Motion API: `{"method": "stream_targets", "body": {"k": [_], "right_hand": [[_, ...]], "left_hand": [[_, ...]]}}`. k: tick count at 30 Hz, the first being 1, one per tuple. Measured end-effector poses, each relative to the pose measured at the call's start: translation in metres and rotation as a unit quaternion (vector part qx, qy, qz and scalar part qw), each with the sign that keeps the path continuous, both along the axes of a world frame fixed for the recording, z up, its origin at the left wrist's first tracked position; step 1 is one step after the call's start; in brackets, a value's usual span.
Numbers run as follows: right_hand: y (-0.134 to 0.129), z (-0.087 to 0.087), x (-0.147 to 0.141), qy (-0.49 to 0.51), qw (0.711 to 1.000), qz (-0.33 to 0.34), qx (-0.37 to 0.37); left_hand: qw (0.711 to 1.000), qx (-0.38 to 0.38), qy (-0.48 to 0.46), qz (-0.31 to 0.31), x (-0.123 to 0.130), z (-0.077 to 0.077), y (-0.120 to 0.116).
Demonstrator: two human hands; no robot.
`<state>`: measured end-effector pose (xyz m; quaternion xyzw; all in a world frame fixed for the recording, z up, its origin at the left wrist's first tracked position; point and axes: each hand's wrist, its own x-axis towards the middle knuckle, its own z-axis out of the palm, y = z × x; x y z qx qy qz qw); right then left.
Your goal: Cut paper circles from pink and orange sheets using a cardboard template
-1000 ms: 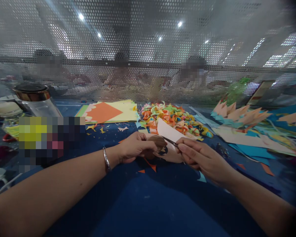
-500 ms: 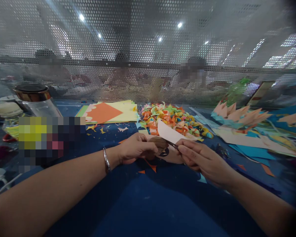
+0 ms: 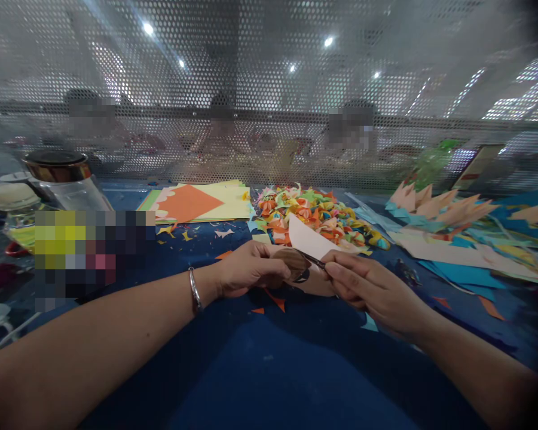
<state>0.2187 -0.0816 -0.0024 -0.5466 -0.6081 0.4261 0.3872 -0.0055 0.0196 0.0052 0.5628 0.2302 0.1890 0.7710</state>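
A round brown wooden disc (image 3: 295, 264) is held by my left hand (image 3: 255, 269), its fingers closed on the near-left edge over a sheet of pale pink paper (image 3: 316, 282). My right hand (image 3: 356, 280) grips a thin dark tool (image 3: 311, 259), and its tip lies at the disc's upper edge. The tool's exact kind is hard to make out. Part of the pale paper rises behind the tool. Small orange scraps (image 3: 277, 301) lie just below the disc, and a light blue scrap (image 3: 369, 323) is below my right hand.
Behind my hands is a pile of small folded colourful papers (image 3: 314, 210). Stacked sheets (image 3: 233, 203) lie to its left. A clear jar (image 3: 69, 185) and a bottle (image 3: 18, 215) stand at the far left. Folded pink-and-blue pieces (image 3: 430, 206) are at the right, before a perforated screen (image 3: 269, 137).
The wooden disc is turned slightly and shows more of its face. Both hands keep their hold and have hardly moved.
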Motion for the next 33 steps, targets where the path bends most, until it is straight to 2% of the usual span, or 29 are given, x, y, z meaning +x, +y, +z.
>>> {"method": "stream_targets", "body": {"k": [14, 21, 33], "right_hand": [[-0.0013, -0.0011, 0.0016, -0.019, 1.000, 0.011, 0.006], [-0.0014, -0.0025, 0.0013, -0.006, 1.000, -0.001, 0.008], [-0.0004, -0.0017, -0.0032, 0.026, 1.000, -0.009, 0.004]], "left_hand": [[0.999, 0.038, 0.018, -0.004, -0.0007, -0.0008, 0.0000], [1.000, 0.028, 0.000, -0.008, 0.0005, 0.0008, -0.0018], [0.997, 0.066, 0.023, -0.015, 0.0016, 0.0016, -0.0043]]}}
